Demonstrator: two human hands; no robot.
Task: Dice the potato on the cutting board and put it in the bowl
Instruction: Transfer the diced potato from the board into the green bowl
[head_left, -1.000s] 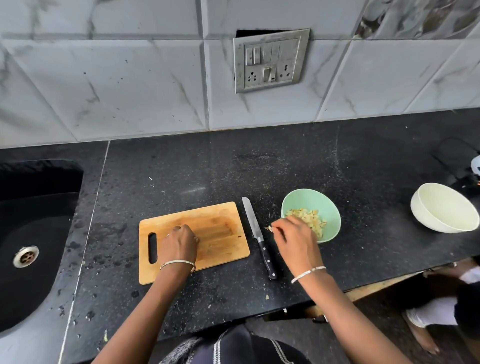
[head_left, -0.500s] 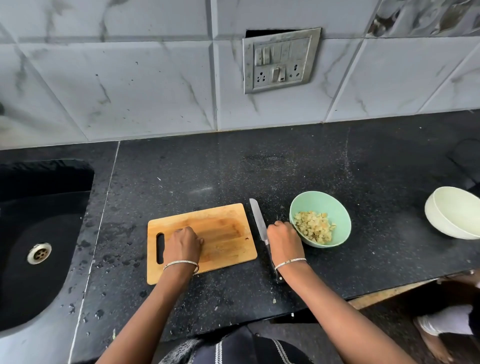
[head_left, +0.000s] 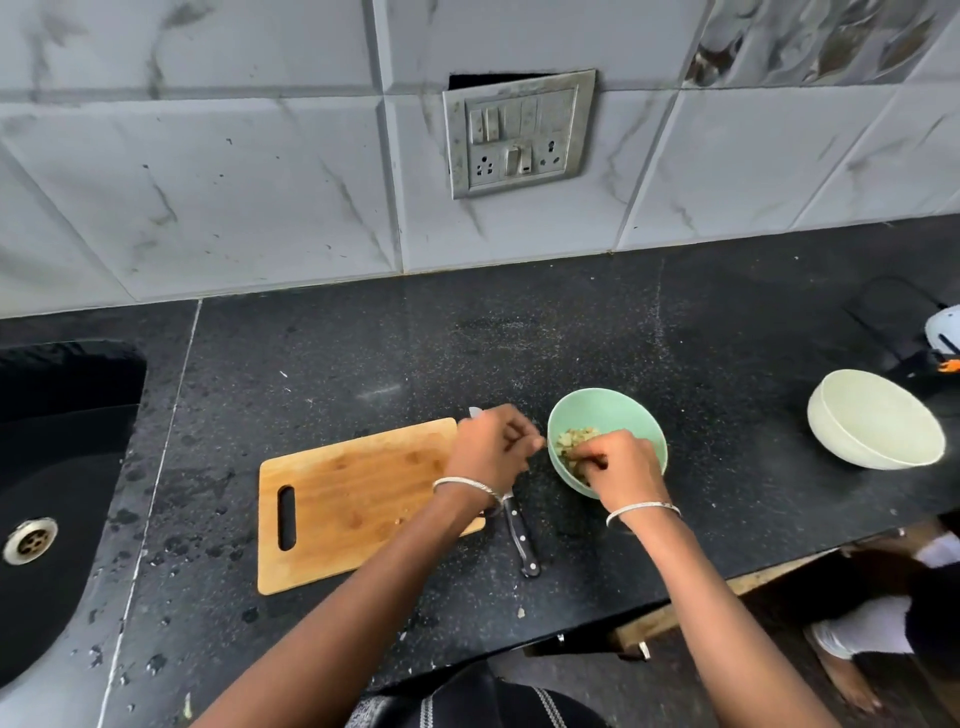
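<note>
The wooden cutting board (head_left: 358, 493) lies bare on the black counter. To its right stands the green bowl (head_left: 610, 408) with diced potato (head_left: 571, 441) inside. My left hand (head_left: 488, 452) hovers over the knife blade, its fingertips bunched at the bowl's left rim as if pinching small potato bits. My right hand (head_left: 623, 462) reaches down into the bowl, fingers curled among the diced potato. The knife (head_left: 521, 543) lies between board and bowl with its black handle towards me. Most of its blade is hidden under my left hand.
An empty white bowl (head_left: 875, 421) sits tilted at the right. The black sink (head_left: 31, 540) is at the far left. A socket panel (head_left: 517, 132) is set in the tiled wall. The counter's front edge runs close below the knife handle. A person's feet show at lower right.
My left hand left the cutting board and moved right to the bowl's rim. My right hand moved from beside the knife into the bowl.
</note>
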